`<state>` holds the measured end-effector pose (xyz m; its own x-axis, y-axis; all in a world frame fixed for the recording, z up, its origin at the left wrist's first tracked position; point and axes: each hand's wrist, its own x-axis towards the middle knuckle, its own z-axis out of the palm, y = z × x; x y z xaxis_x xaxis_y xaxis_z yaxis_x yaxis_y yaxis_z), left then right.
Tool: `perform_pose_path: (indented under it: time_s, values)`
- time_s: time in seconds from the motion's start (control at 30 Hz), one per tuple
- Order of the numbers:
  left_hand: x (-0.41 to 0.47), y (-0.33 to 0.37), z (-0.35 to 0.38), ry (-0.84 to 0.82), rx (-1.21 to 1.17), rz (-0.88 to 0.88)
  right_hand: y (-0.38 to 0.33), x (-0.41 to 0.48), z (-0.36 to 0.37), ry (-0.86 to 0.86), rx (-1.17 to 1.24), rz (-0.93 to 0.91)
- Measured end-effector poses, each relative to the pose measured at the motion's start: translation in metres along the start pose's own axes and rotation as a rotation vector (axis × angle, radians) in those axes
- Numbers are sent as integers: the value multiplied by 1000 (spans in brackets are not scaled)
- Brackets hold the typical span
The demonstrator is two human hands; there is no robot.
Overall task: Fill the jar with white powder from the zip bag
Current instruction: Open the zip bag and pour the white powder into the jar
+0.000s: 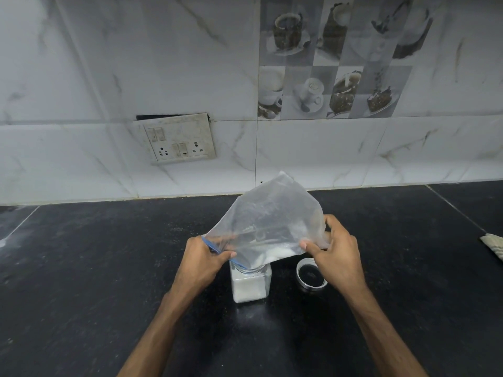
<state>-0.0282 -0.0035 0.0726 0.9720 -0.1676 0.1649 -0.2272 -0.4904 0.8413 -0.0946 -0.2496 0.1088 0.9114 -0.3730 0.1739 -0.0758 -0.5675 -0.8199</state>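
Note:
A clear zip bag (268,216) with a blue zip strip is tipped mouth-down over a square clear jar (250,284) standing on the black counter. White powder lies in the bag's lower fold by the jar's mouth, and white powder fills the jar about halfway. My left hand (202,263) pinches the bag's blue zip edge just left of the jar's mouth. My right hand (336,250) grips the bag's lower right side, above and right of the jar. The jar's rim is partly hidden by the bag.
The jar's round lid (311,274) lies upside down on the counter (109,268) right of the jar, under my right hand. A switch panel (177,138) hangs on the tiled wall behind. A cloth corner (494,244) shows at the right edge.

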Motion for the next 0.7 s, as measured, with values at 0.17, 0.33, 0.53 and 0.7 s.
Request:
perform_pose_path:
  time_s: [0.17,0.33,0.53,0.7]
  values:
    - [1,-3,-2,0,6,-5,0,0,1,13,6,-5]
    - [-1,-1,-1,-1,-6,7,-2,-2,1,18,-10,-20]
    - [-1,-1,-2,-3,-13,12,-2,-2,0,3,-21,13]
    - [0,-5,-1,2,-10,-1,-4,-3,-1,49,5,-9]
